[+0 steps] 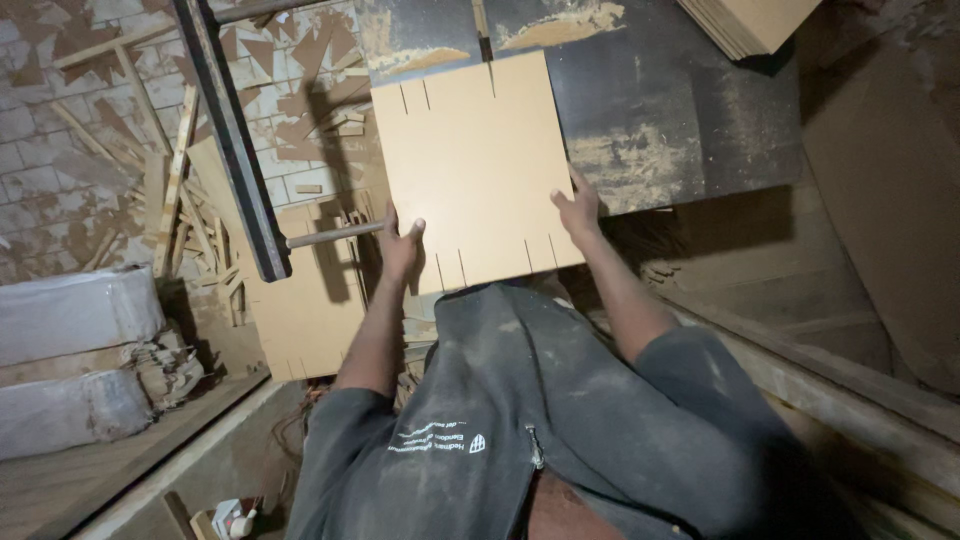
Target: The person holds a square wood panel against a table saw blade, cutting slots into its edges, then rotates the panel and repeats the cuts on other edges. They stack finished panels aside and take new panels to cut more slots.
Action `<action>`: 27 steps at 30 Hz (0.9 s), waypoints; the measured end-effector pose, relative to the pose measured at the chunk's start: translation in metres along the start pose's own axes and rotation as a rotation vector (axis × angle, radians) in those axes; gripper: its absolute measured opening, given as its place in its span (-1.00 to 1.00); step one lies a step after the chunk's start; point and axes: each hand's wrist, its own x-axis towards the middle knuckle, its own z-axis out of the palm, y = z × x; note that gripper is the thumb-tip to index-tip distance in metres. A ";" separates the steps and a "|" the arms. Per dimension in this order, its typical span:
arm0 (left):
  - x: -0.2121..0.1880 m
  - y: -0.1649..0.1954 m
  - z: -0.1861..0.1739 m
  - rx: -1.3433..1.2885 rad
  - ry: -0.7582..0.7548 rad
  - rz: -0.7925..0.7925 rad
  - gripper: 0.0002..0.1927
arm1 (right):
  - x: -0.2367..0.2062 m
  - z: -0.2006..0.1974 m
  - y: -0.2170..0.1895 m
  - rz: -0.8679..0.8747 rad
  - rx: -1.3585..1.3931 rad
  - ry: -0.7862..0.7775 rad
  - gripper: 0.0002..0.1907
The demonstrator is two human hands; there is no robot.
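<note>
Tan fibreboard fills the middle of your view: a square slotted panel [475,170] with short cuts along its far and near edges, lying flat on the dark, sawdust-strewn counter [680,110]. Your left hand [400,245] grips the panel's near left corner, fingers [415,228] curled over the edge and clenched on it. Your right hand [578,210] presses on the panel's right edge near the front, fingers spread along the board rather than wrapped around it, so both hands are grasping the same panel. The panel's near edge overhangs the counter toward your body, just above your dusty grey shirt [540,400].

Left of the panel, a dark metal bar [235,150] runs from far to near, with a pale rod [335,235] sticking out toward your left hand. Beyond it, offcut strips and scraps [190,200] litter the tiled floor [60,150]. A stack of similar tan boards [750,25] sits at the far right corner of the counter. White wrapped bundles [70,350] lie at the near left.
</note>
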 end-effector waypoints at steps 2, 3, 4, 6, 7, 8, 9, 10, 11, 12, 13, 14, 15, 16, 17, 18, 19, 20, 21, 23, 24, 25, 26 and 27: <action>-0.019 -0.010 -0.008 0.148 0.029 -0.047 -0.23 | -0.018 -0.002 0.019 0.002 -0.135 0.011 -0.37; -0.030 -0.015 -0.013 0.270 0.044 -0.114 -0.25 | -0.031 -0.002 0.027 -0.014 -0.280 0.029 -0.38; -0.041 -0.020 -0.018 0.392 0.058 -0.183 -0.27 | -0.044 -0.002 0.035 -0.019 -0.129 0.023 -0.37; -0.060 -0.029 -0.028 0.303 0.083 -0.187 -0.23 | -0.066 0.000 0.048 0.017 0.092 0.001 -0.36; -0.067 -0.033 -0.033 0.259 0.093 -0.190 -0.20 | -0.075 0.002 0.052 0.053 0.161 -0.015 -0.35; -0.072 -0.036 -0.037 0.266 0.091 -0.174 -0.21 | -0.080 0.005 0.054 0.091 0.228 -0.031 -0.34; -0.076 -0.039 -0.041 0.273 0.089 -0.158 -0.23 | -0.082 0.007 0.056 0.061 0.158 -0.035 -0.34; -0.077 -0.041 -0.044 0.279 0.087 -0.139 -0.24 | -0.081 0.011 0.056 0.029 0.089 -0.038 -0.34; -0.076 -0.043 -0.046 0.152 0.090 -0.136 -0.23 | -0.079 0.014 0.056 -0.003 0.020 -0.043 -0.35; -0.074 -0.045 -0.048 0.026 0.096 -0.132 -0.21 | -0.077 0.017 0.055 0.027 0.090 -0.055 -0.34; -0.071 -0.046 -0.049 -0.099 0.100 -0.126 -0.20 | -0.073 0.021 0.054 0.055 0.162 -0.065 -0.33; -0.068 -0.047 -0.050 -0.124 0.095 -0.117 -0.21 | -0.070 0.023 0.053 0.083 0.233 -0.076 -0.32; -0.065 -0.048 -0.051 -0.149 0.090 -0.106 -0.21 | -0.067 0.026 0.053 0.047 0.239 -0.068 -0.32; -0.062 -0.048 -0.053 -0.174 0.084 -0.097 -0.21 | -0.065 0.028 0.053 0.011 0.246 -0.060 -0.33; -0.058 -0.049 -0.054 -0.216 0.068 -0.077 -0.20 | -0.063 0.030 0.053 -0.023 0.252 -0.052 -0.33; -0.056 -0.049 -0.056 -0.258 0.052 -0.057 -0.20 | -0.063 0.032 0.051 -0.024 0.234 -0.045 -0.33; -0.054 -0.049 -0.057 -0.301 0.033 -0.038 -0.19 | -0.062 0.033 0.051 -0.025 0.215 -0.036 -0.33; -0.052 -0.049 -0.059 -0.184 0.039 -0.034 -0.20 | -0.062 0.034 0.050 -0.026 0.197 -0.028 -0.33; -0.050 -0.049 -0.060 -0.067 0.046 -0.031 -0.20 | -0.061 0.034 0.050 -0.012 0.208 -0.036 -0.33; -0.048 -0.048 -0.061 -0.036 0.052 -0.040 -0.21 | -0.061 0.035 0.047 0.012 0.229 -0.052 -0.33; -0.046 -0.047 -0.061 -0.120 0.049 -0.053 -0.20 | -0.060 0.035 0.043 0.003 0.210 -0.044 -0.32; -0.045 -0.046 -0.061 -0.205 0.046 -0.067 -0.19 | -0.059 0.035 0.039 -0.006 0.191 -0.035 -0.32; -0.042 -0.044 -0.059 -0.234 0.037 -0.061 -0.19 | -0.056 0.036 0.035 -0.014 0.172 -0.028 -0.32; -0.040 -0.042 -0.058 -0.264 0.029 -0.054 -0.20 | -0.055 0.035 0.030 0.032 0.171 -0.037 -0.32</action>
